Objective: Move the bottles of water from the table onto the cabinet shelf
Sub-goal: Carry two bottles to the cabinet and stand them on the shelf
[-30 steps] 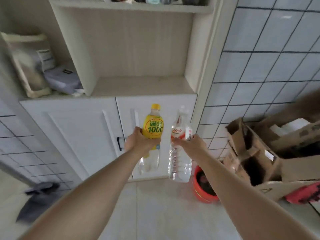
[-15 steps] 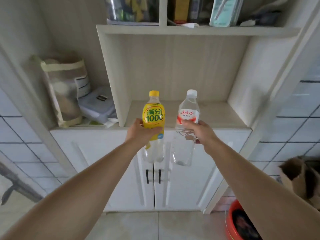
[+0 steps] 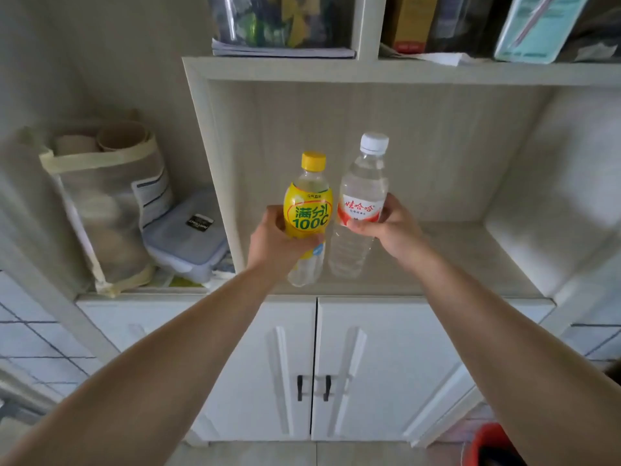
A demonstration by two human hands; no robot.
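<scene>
My left hand (image 3: 274, 245) grips a clear bottle with a yellow cap and yellow label (image 3: 308, 210). My right hand (image 3: 391, 227) grips a clear water bottle with a white cap and red-and-white label (image 3: 361, 196). Both bottles are upright, side by side, held in the air in front of the open cabinet shelf (image 3: 463, 260), their bases just above its front edge. The shelf compartment behind them holds nothing that I can see.
A vertical divider (image 3: 215, 169) bounds the shelf on the left; beyond it stand a mesh bag (image 3: 107, 210) and a lidded plastic box (image 3: 188, 237). The shelf above (image 3: 403, 70) carries books and packets. White cabinet doors (image 3: 316, 371) are below, a red bucket (image 3: 487, 445) on the floor at right.
Both hands have carried the bottles up and forward toward the shelf. The view has closed in on the cabinet, so the bottles' bases now sit above the shelf's front edge.
</scene>
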